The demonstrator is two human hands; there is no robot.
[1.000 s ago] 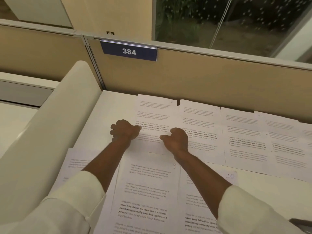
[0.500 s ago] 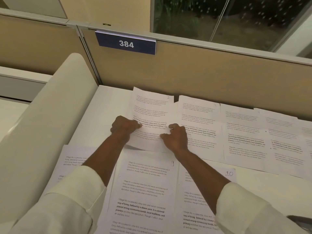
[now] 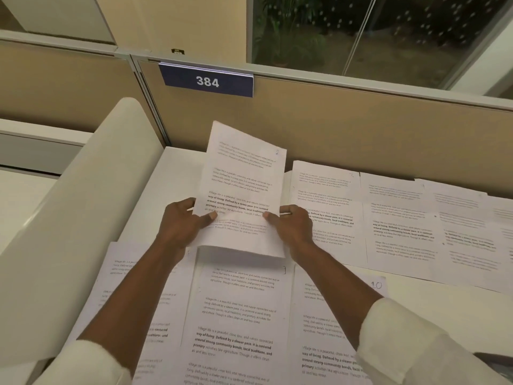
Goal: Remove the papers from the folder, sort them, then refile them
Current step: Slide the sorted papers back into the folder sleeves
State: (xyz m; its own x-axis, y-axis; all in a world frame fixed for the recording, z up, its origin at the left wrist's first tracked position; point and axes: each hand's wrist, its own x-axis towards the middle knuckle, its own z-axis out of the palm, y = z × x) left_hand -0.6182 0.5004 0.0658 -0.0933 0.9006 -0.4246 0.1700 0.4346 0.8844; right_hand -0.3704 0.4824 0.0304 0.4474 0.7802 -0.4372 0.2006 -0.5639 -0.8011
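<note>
Long cream-white sleeves on both arms: left sleeve (image 3: 91, 362) and right sleeve (image 3: 410, 345), loose, soft-looking cloth, gently creased, ending in plain wide cuffs (image 3: 370, 325) partway along the forearms (image 3: 133, 287). Beyond the cuffs, bare forearms, bare left hand (image 3: 180, 223) and right hand (image 3: 294, 226), short thumbnails.

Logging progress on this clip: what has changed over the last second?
The left hand and right hand have gripped the far-left sheet by its side edges and lifted it off the desk, tilting its top up. The other sheets in the far row and the near row lie as before.
</note>
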